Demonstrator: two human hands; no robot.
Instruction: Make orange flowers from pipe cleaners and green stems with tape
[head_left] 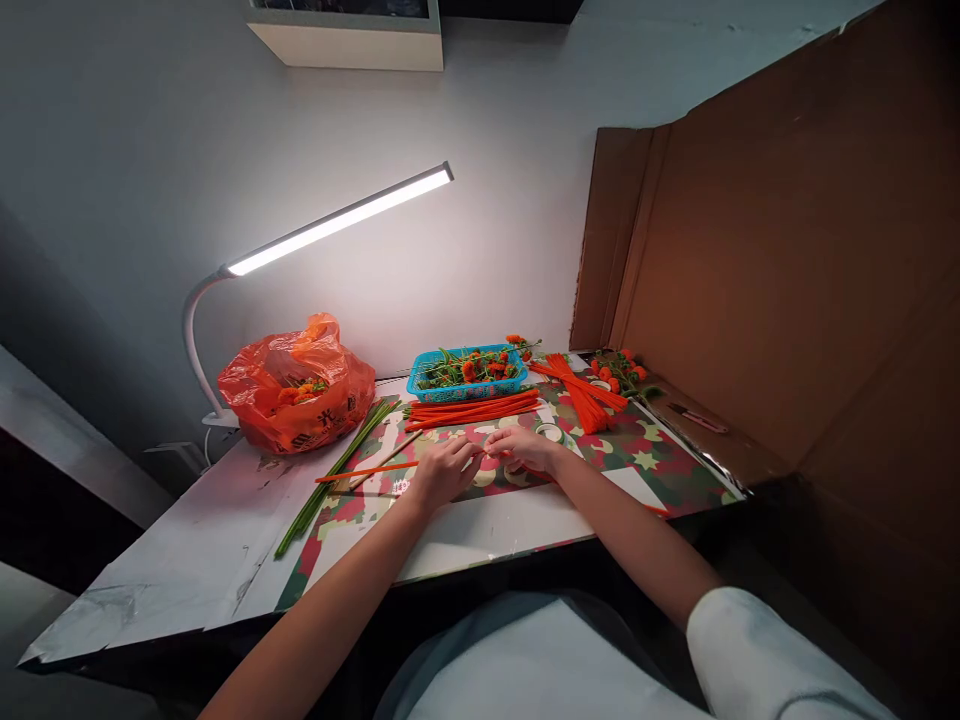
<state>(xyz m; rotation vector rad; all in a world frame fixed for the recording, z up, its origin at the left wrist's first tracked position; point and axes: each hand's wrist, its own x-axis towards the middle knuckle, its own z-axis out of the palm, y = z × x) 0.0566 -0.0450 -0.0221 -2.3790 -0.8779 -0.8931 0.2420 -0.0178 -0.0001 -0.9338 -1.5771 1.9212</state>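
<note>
My left hand (448, 470) is closed, thumb and fingers drawn together, around an orange pipe cleaner (367, 471) whose long end sticks out to the left. Almost touching it, my right hand (526, 448) pinches at the same spot. A bit of orange shows under that palm, and the pinched part itself is mostly hidden by fingers. Just behind the hands lies a bundle of orange pipe cleaners (474, 409). A roll of tape (550, 432) rests beside my right hand. Left of my left hand are a thin brown stick (386, 460) and several green stems (337, 475).
A blue basket (469, 391) of orange flowers stands at the back, with a second orange bundle (581, 390) and more flowers (619, 372) to its right. An orange plastic bag (300, 400) sits left under a lamp (337, 222). Cardboard (780, 250) walls the right side; a cutter (701, 418) lies there.
</note>
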